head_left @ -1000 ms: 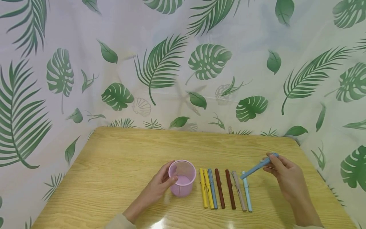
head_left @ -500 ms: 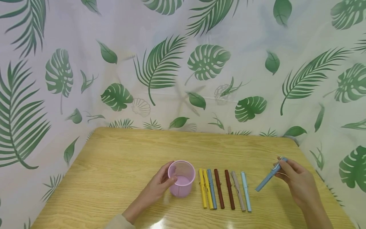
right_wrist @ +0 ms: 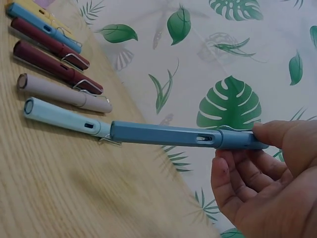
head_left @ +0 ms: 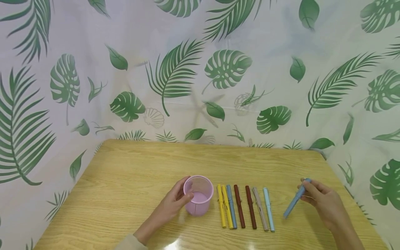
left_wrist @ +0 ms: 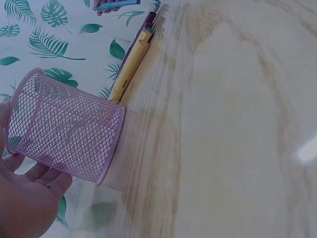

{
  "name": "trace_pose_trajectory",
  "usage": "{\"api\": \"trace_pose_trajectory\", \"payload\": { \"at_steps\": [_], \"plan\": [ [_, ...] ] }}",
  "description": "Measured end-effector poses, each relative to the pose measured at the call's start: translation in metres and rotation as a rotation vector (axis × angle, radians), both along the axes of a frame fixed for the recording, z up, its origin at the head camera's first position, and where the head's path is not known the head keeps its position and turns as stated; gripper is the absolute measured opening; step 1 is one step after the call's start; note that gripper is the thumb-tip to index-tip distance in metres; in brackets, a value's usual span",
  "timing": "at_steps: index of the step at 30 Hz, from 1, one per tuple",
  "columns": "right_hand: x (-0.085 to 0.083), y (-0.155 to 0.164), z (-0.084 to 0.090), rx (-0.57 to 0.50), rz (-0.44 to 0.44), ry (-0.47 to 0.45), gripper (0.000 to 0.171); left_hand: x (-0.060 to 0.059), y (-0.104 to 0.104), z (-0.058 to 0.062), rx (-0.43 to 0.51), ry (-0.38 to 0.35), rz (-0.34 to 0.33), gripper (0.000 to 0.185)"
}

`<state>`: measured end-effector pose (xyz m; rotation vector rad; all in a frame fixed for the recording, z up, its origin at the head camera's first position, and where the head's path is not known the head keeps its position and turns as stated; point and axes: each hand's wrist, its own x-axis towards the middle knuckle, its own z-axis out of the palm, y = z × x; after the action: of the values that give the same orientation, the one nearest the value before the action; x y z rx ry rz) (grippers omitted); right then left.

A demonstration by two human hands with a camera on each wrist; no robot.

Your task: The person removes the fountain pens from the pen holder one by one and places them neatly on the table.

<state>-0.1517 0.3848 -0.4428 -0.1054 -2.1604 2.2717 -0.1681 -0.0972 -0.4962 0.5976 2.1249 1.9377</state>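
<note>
1. left hand [head_left: 170,206] sits nearest the camera, fingers and thumb curled round the side of the pink mesh cup [head_left: 198,195], so that grip is clamped on the cup. likely to steady it: it's light wire mesh and looks easy to tip. cup stands upright on the table [head_left: 131,173], open end up, nothing seen inside.

2. right hand [head_left: 322,203] is over the table's right part, thumb and fingertips pinching the cap end of a blue pen [head_left: 295,201]. grip is closed on the pen. held by one end, the free end slopes down-left toward the table w/o touching it, as far as the head view shows. in the right wrist view the pen [right_wrist: 188,136] runs out sideways from the fingers [right_wrist: 237,173], near level.

3. btwn the hands lies a row of pens, side by side and roughly parallel: 2 yellow pens [head_left: 224,208], a blue one [head_left: 231,205], 2 dark red pens [head_left: 245,206], a beige pen [head_left: 260,208], a light blue pen [head_left: 268,208]. the yellow ones are just beside the cup; the light blue one is nearest the held pen but apart from it.

4. farthest back, a leaf-print sheet [head_left: 200,69] hangs behind and round the table, prob. as a backdrop.
</note>
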Motion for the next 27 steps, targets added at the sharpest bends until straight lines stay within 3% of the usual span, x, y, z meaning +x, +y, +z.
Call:
{"api": "trace_pose_trajectory", "payload": {
  "at_steps": [7,19,27],
  "plan": [
    [-0.003,0.004,-0.014,0.088,0.035,-0.073,0.022,-0.001,0.001,0.000,0.000,0.010,-0.001,0.066],
    [-0.010,-0.002,-0.026,0.121,0.031,-0.141,0.015,0.001,0.001,0.000,-0.012,0.003,0.011,0.067],
    [-0.014,-0.007,-0.034,0.167,0.041,-0.179,0.020,0.001,0.001,0.001,-0.009,0.014,0.004,0.066]
  ]
}}
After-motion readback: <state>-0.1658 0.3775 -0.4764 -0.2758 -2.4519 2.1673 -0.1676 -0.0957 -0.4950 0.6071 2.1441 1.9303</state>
